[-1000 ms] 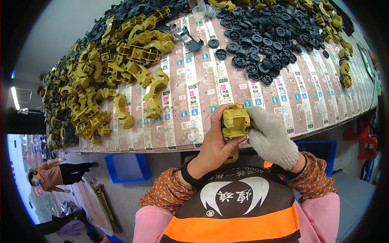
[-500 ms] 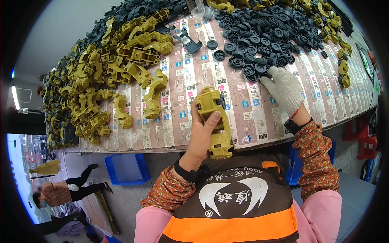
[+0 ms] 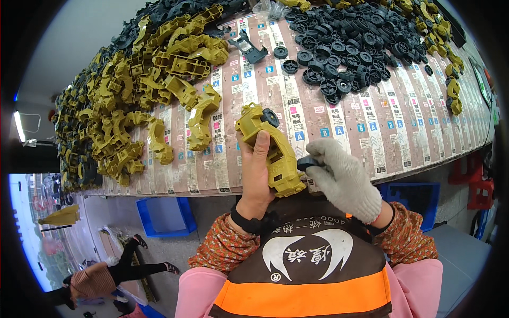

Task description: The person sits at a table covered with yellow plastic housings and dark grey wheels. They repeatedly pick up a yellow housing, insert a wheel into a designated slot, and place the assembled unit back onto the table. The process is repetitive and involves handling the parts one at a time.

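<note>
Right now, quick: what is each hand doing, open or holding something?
Left hand: closed around the yellow toy car body.
Right hand, in a white knit glove: pinching a black wheel against the body.

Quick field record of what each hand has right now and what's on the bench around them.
left hand: bare, gripping the olive-yellow toy body, one black wheel already on its upper end
right hand: white knit glove, pressing a black wheel against the body's lower side
bench: covered in label strips
bench left: heap of yellow parts
bench top right: pile of black wheels
</note>
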`<state>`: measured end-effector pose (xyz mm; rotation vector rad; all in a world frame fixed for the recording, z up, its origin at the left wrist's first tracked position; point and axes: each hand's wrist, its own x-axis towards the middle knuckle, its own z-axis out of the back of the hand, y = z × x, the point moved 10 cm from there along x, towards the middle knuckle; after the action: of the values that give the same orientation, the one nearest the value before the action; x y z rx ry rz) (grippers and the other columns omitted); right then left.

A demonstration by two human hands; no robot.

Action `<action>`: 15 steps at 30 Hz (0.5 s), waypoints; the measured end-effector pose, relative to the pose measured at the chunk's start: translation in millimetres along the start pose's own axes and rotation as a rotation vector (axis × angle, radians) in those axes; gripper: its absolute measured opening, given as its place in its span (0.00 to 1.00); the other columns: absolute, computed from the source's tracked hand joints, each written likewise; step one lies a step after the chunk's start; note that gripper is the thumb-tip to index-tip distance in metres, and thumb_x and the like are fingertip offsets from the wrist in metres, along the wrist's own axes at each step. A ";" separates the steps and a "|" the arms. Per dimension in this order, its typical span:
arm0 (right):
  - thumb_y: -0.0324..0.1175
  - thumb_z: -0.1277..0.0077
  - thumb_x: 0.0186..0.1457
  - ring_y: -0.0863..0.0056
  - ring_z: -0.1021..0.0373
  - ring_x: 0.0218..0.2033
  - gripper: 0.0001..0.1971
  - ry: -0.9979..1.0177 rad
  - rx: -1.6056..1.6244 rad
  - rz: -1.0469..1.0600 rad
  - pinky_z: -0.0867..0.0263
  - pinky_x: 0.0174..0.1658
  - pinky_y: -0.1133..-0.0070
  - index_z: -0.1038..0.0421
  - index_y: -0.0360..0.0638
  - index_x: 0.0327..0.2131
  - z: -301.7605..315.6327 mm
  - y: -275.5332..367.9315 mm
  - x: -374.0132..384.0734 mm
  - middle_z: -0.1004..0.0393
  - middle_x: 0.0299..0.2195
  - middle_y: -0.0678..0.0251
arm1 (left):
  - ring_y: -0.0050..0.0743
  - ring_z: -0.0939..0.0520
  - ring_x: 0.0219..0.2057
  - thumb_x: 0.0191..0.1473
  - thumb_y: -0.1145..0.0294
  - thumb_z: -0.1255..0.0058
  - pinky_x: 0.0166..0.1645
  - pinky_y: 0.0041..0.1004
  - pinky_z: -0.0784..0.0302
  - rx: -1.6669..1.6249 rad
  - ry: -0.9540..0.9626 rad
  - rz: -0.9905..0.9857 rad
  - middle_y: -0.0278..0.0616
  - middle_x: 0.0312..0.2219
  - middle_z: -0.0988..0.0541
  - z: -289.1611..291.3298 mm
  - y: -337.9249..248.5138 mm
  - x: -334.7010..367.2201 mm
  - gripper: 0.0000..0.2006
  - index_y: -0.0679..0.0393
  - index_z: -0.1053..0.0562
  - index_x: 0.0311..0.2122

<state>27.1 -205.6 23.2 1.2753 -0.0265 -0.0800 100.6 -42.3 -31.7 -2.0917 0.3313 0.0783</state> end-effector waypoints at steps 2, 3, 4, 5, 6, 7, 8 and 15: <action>0.23 0.42 0.60 0.54 0.19 0.40 0.16 0.013 -0.058 0.067 0.24 0.43 0.67 0.28 0.36 0.52 -3.8 8.7 -6.7 0.19 0.40 0.49 | 0.29 0.15 0.40 0.71 0.52 0.47 0.41 0.32 0.12 0.009 -0.002 -0.032 0.37 0.43 0.21 0.7 -3.8 -0.1 0.20 0.51 0.34 0.59; 0.23 0.42 0.60 0.53 0.19 0.40 0.18 0.020 -0.090 0.100 0.24 0.44 0.67 0.28 0.36 0.53 -4.5 13.7 -9.4 0.19 0.41 0.49 | 0.29 0.15 0.40 0.71 0.53 0.47 0.41 0.32 0.12 0.018 0.008 -0.044 0.37 0.43 0.21 0.1 -5.7 -0.3 0.20 0.51 0.34 0.59; 0.23 0.42 0.61 0.51 0.19 0.41 0.18 0.019 -0.140 0.133 0.25 0.44 0.68 0.28 0.36 0.54 -4.4 20.5 -11.6 0.20 0.42 0.50 | 0.29 0.15 0.40 0.71 0.54 0.46 0.41 0.33 0.12 0.026 0.018 -0.055 0.38 0.43 0.21 -0.7 -7.3 -0.7 0.20 0.51 0.34 0.59; 0.23 0.42 0.61 0.51 0.19 0.41 0.18 0.017 -0.118 0.117 0.25 0.44 0.68 0.27 0.36 0.54 -5.6 19.6 -13.4 0.20 0.41 0.50 | 0.29 0.15 0.40 0.70 0.54 0.46 0.41 0.33 0.12 0.026 0.000 -0.070 0.38 0.43 0.21 0.5 -9.0 -1.5 0.20 0.51 0.34 0.59; 0.23 0.42 0.61 0.52 0.19 0.41 0.18 0.015 -0.095 0.105 0.25 0.44 0.68 0.27 0.36 0.54 -6.9 18.3 -15.2 0.20 0.41 0.50 | 0.30 0.15 0.40 0.70 0.55 0.46 0.41 0.33 0.12 0.025 -0.018 -0.087 0.37 0.43 0.21 1.0 -10.5 -2.6 0.20 0.52 0.34 0.59; 0.23 0.42 0.61 0.53 0.19 0.41 0.17 0.013 -0.073 0.091 0.25 0.43 0.69 0.27 0.36 0.54 -7.5 16.5 -16.0 0.20 0.41 0.49 | 0.30 0.15 0.40 0.70 0.56 0.45 0.41 0.33 0.12 0.025 -0.035 -0.104 0.37 0.43 0.21 1.7 -11.7 -3.5 0.20 0.52 0.35 0.59; 0.23 0.42 0.61 0.55 0.18 0.41 0.17 0.008 -0.050 0.065 0.25 0.43 0.69 0.27 0.36 0.54 -7.1 11.9 -15.8 0.19 0.40 0.50 | 0.29 0.15 0.40 0.70 0.57 0.45 0.42 0.33 0.13 0.039 -0.048 -0.115 0.37 0.43 0.21 2.4 -11.4 -3.7 0.20 0.52 0.35 0.60; 0.23 0.42 0.62 0.66 0.18 0.39 0.16 -0.031 0.010 0.020 0.24 0.42 0.73 0.27 0.34 0.53 -4.1 4.2 -16.0 0.19 0.38 0.52 | 0.23 0.20 0.48 0.67 0.66 0.39 0.48 0.28 0.17 0.092 0.005 -0.157 0.36 0.53 0.26 -1.3 -16.5 -7.9 0.38 0.46 0.49 0.73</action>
<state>11.6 -199.2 26.5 1.2839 -0.0657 -0.0825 97.3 -33.8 -15.8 -2.0191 0.1697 -0.0348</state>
